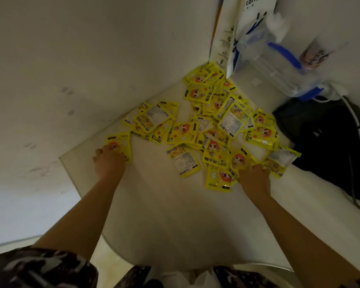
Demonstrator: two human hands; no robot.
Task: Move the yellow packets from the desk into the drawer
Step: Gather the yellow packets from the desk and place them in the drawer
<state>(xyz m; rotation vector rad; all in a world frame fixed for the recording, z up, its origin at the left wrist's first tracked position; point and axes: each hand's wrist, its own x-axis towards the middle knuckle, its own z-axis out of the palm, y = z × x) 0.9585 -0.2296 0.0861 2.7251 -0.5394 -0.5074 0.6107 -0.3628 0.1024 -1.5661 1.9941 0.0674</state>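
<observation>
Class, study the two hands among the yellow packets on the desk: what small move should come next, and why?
Probably close both hands and lift. The left hand rests on a lone yellow cartoon-printed foil packet at the pile's edge; the right hand touches packets at the heap on the white desk. Nothing is lifted yet, and no drawer shows.

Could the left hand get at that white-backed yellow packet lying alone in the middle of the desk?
Probably yes. The left hand rests on a packet at the pile's left edge, and only bare desk lies between it and the lone packet. Nothing blocks the way.

Both arms outstretched — left grip [109, 161], right grip [255, 176] palm-down.
</observation>
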